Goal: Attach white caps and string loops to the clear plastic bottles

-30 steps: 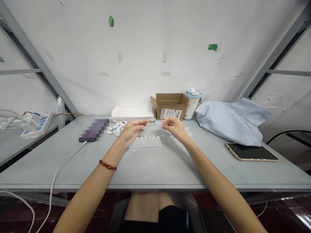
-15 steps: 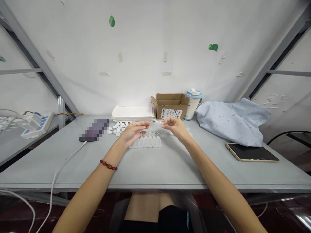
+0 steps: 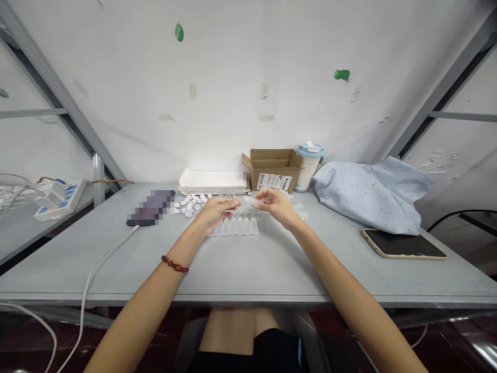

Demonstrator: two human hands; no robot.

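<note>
Both my hands are raised a little above the middle of the grey table (image 3: pixel 248 269). My right hand (image 3: pixel 275 206) pinches a small clear plastic vial (image 3: pixel 252 199) by its body. My left hand (image 3: pixel 213 210) is closed in a pinch at the vial's other end, on its small cap or tip; the fingertips nearly meet those of the right hand. Below them several clear vials (image 3: pixel 237 226) lie side by side in a row on the table. A scatter of small white caps (image 3: pixel 190 203) lies just left of my left hand.
Along the wall stand a stack of white trays (image 3: pixel 213 181), an open cardboard box (image 3: pixel 272 169) and a pale blue-lidded cup (image 3: pixel 309 166). A light blue cloth (image 3: pixel 368 191) and a tablet (image 3: pixel 403 243) lie right. A charging phone (image 3: pixel 150 208) and a power strip (image 3: pixel 58 197) are left.
My two hands have drawn closer together, and the left fingertips now meet the end of the vial held by the right hand. Nothing else on the table has moved.
</note>
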